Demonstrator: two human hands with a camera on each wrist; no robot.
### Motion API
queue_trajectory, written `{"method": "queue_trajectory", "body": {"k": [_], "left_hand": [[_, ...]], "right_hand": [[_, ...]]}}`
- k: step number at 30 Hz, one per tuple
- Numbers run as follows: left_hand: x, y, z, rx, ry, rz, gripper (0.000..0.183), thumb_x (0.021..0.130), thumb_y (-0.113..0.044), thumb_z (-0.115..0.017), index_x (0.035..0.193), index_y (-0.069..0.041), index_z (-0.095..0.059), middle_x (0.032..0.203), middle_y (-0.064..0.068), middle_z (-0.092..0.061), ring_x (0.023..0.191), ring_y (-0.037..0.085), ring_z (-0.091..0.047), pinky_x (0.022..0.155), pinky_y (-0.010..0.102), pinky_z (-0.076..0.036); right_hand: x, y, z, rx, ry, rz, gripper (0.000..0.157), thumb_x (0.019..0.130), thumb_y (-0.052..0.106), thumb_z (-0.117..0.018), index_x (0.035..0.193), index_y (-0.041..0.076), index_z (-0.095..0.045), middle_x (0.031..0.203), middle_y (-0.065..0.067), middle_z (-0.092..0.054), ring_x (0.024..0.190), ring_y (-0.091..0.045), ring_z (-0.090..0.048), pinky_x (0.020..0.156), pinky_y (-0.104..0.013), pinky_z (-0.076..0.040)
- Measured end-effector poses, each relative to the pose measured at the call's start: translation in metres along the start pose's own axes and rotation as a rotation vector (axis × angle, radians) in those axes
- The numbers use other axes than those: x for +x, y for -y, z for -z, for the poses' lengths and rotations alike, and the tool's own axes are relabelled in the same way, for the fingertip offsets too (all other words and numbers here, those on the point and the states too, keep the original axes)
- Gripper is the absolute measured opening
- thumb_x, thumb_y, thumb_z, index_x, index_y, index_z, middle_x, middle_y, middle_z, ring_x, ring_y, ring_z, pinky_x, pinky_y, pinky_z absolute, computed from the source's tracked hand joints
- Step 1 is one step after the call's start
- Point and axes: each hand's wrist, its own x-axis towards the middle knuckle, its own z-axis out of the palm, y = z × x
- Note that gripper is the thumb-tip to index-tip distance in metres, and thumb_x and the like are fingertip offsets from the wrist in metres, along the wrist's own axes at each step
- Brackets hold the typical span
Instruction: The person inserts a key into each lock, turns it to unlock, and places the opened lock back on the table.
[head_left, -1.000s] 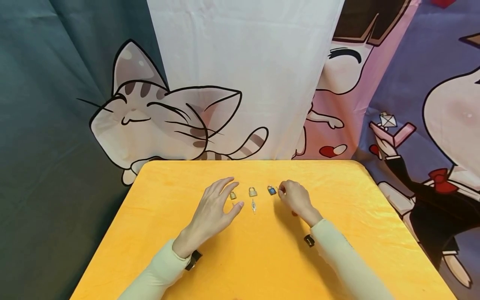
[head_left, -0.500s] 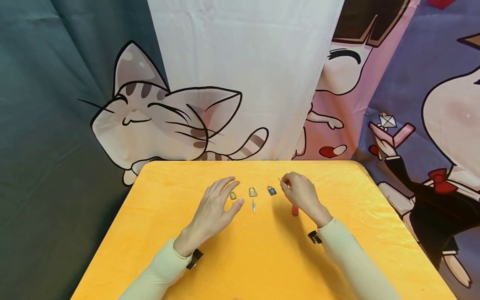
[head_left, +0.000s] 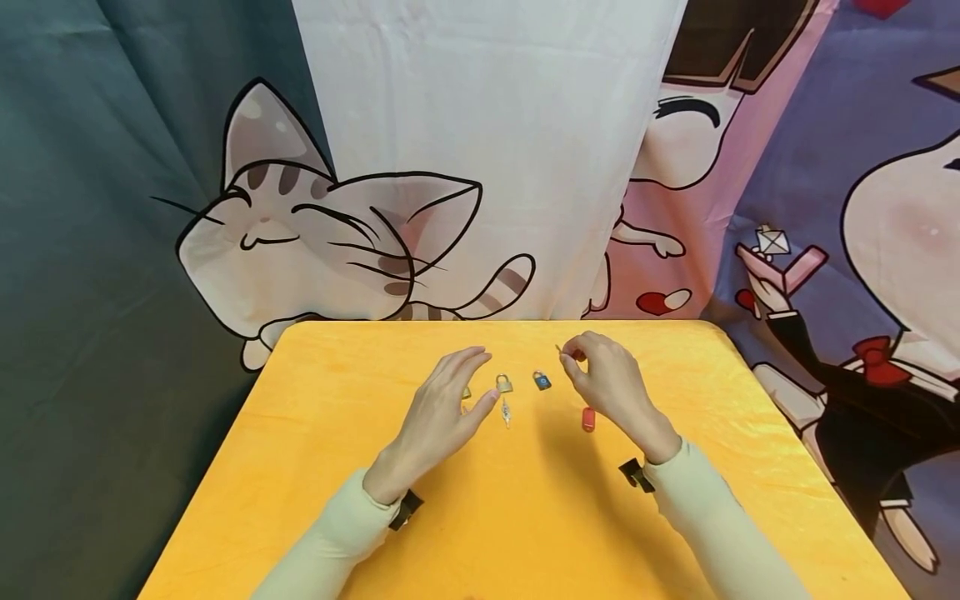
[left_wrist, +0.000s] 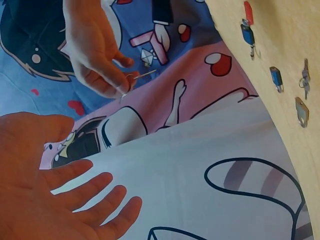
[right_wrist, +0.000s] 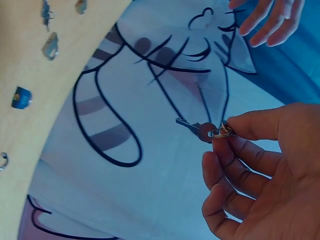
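Note:
My right hand (head_left: 611,379) pinches a small key (right_wrist: 200,129) by its metal ring, between thumb and forefinger, raised above the table. My left hand (head_left: 442,412) hovers with its fingers spread and nothing in them. Between the hands lie a brass padlock (head_left: 504,383) and a blue padlock (head_left: 542,380). A set of small silver keys (head_left: 506,413) lies in front of the brass padlock. Another brass padlock (right_wrist: 81,6) is mostly covered by my left hand in the head view. Below my right hand lies a small red block (head_left: 588,419), its kind unclear.
The yellow-covered table (head_left: 495,517) ends at a cartoon-printed curtain (head_left: 450,125). In the left wrist view another blue item (left_wrist: 247,34), perhaps a padlock, lies beside the red block. A metal loop (right_wrist: 4,161) shows at the right wrist view's left edge.
My right hand has risen away from the blue padlock with the key, uncovering the red block. My left hand has shifted slightly right.

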Motion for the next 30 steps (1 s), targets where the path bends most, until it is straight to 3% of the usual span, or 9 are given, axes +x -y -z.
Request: {"method": "queue_trajectory", "body": {"k": [9,17,23,30], "left_hand": [[0.005,-0.006,-0.004,-0.034,-0.072,-0.061,0.044,0.095,-0.027,-0.065,0.134,-0.007,-0.056,0.135,0.007,-0.060,0.126,0.023,-0.057,0.101,0.041,-0.051],[0.010,-0.017,-0.003,-0.074,-0.115,-0.090,0.036,0.096,-0.025,-0.065,0.127,-0.008,-0.062,0.120,0.006,-0.068,0.109,0.019,-0.066,0.091,0.035,-0.056],[0.013,-0.024,-0.004,-0.108,-0.142,-0.144,0.032,0.095,-0.021,-0.066,0.124,-0.007,-0.063,0.111,0.005,-0.071,0.099,0.015,-0.068,0.083,0.030,-0.057],[0.016,-0.033,-0.004,-0.148,-0.157,-0.158,0.025,0.095,-0.021,-0.065,0.117,-0.007,-0.067,0.104,0.004,-0.072,0.093,0.013,-0.068,0.079,0.028,-0.058]], "right_hand": [[-0.007,0.016,0.021,-0.004,-0.035,0.058,0.009,0.091,0.019,-0.071,0.092,0.010,-0.072,0.088,-0.004,-0.071,0.077,-0.021,-0.064,0.065,-0.039,-0.052],[-0.015,0.031,0.035,0.015,-0.078,0.130,0.007,0.087,0.016,-0.075,0.090,0.010,-0.072,0.085,0.000,-0.069,0.073,-0.016,-0.060,0.061,-0.032,-0.048],[-0.020,0.040,0.042,0.018,-0.104,0.200,0.005,0.085,0.013,-0.077,0.088,0.012,-0.073,0.084,0.001,-0.070,0.070,-0.013,-0.057,0.059,-0.029,-0.047],[-0.024,0.046,0.047,0.025,-0.100,0.280,0.007,0.084,0.015,-0.078,0.088,0.013,-0.073,0.086,0.002,-0.070,0.072,-0.013,-0.060,0.063,-0.031,-0.051]]}}
